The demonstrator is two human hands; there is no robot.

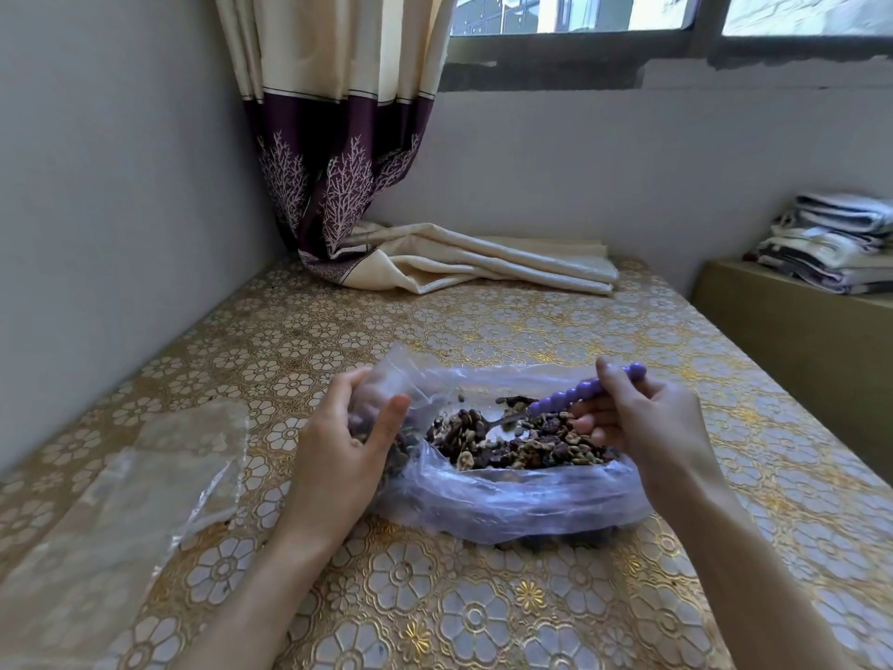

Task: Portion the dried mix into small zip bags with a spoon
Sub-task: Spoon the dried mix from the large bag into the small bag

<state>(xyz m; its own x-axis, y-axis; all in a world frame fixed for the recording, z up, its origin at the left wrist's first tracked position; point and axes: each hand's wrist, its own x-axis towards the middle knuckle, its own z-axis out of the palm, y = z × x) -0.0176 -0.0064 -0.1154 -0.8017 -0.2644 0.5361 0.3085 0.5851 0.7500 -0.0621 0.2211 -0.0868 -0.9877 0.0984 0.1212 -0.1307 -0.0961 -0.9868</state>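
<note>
A large clear plastic bag (512, 500) lies open on the table, filled with dried mix (526, 444) of dark and pale pieces. My right hand (642, 423) grips the purple beaded handle of a spoon (565, 398), whose metal bowl rests in the mix. My left hand (338, 452) holds a small clear zip bag (386, 394) upright at the big bag's left edge, thumb in front and fingers behind it. Some mix shows through the small bag.
A pile of clear empty bags (159, 481) lies at the left on the gold flowered tablecloth (435, 611). A curtain (464, 263) lies bunched at the table's far end. Folded cloths (836, 244) sit on a low cabinet at the right.
</note>
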